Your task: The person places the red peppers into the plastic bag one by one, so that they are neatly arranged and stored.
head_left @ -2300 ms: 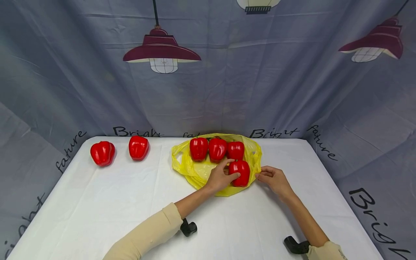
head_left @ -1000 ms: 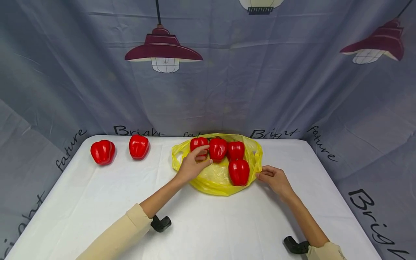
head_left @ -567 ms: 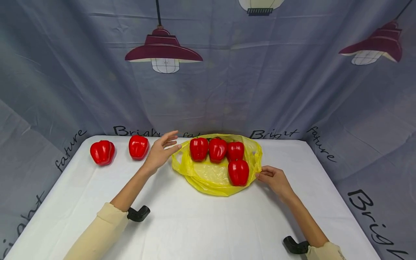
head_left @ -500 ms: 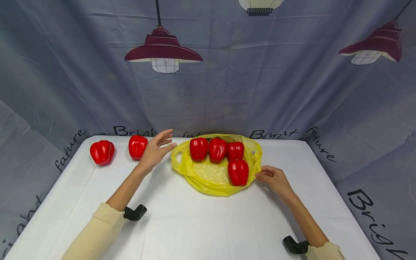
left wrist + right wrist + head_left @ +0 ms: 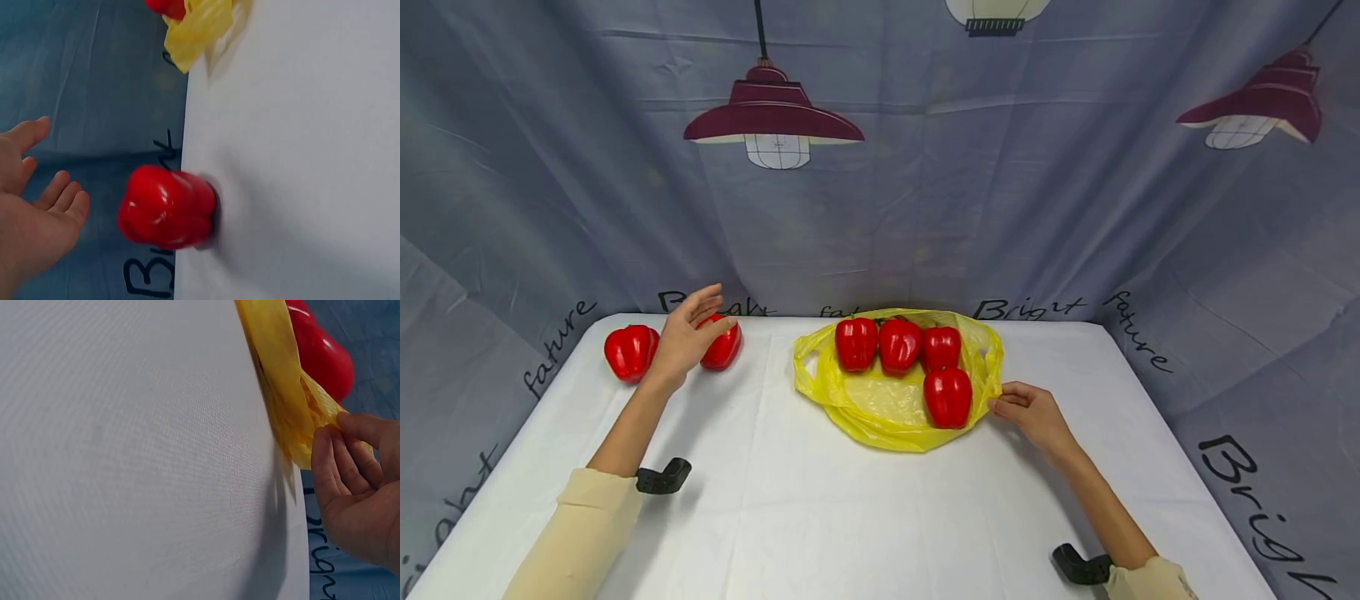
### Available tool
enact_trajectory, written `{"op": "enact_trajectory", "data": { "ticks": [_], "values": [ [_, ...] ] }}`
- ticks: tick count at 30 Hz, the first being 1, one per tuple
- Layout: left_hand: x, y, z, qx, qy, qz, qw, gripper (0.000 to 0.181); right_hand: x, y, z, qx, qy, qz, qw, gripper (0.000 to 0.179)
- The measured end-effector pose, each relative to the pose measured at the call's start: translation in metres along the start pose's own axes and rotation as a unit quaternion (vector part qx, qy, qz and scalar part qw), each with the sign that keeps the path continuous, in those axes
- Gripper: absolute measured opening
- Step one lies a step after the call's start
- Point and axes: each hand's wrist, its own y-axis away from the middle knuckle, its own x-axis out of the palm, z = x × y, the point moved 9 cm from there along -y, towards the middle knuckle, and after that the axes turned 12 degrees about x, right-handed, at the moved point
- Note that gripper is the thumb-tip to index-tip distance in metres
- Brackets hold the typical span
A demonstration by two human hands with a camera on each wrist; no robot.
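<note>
My left hand hovers with spread, relaxed fingers between two red bell peppers at the far left, holding nothing. It partly covers the nearer-to-centre bell pepper; the other bell pepper sits just left of it. In the left wrist view, one bell pepper stands apart from the fingertips. With thumb and fingers, my right hand pinches the right edge of a yellow plastic bag. On the opened bag lie several red bell peppers, three in a back row and one bell pepper in front at the right.
A white-covered table spreads beneath everything. Behind and beside it hangs a grey-blue curtain printed with lamps and lettering. Black wrist mounts sit on both forearms, the left mount and right mount.
My left hand let go of the front bell pepper on the bag, then swung left past the bag to the two loose bell peppers. The right hand keeps its pinch on the bag.
</note>
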Motion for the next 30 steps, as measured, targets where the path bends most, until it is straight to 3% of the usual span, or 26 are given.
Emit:
{"op": "enact_trajectory", "data": {
  "ticks": [9,16,22,30],
  "values": [
    [-0.02,0.001,0.025,-0.039,-0.043,-0.01,0.9983,0.071,-0.002,0.001,0.001,-0.002,-0.006,-0.002,1.0,0.035],
    [-0.02,0.005,0.045,-0.083,-0.066,0.026,0.9941,0.074,-0.001,0.001,0.001,0.005,-0.015,0.0,0.9999,0.035],
    [-0.016,0.008,0.064,-0.115,-0.056,0.056,0.9902,0.081,-0.002,0.0,-0.001,0.006,-0.015,-0.001,0.9999,0.036],
    [-0.017,0.008,0.082,-0.138,-0.025,0.042,0.9892,0.079,-0.003,-0.001,-0.004,0.011,-0.024,-0.005,0.9996,0.036]
  ]
}}
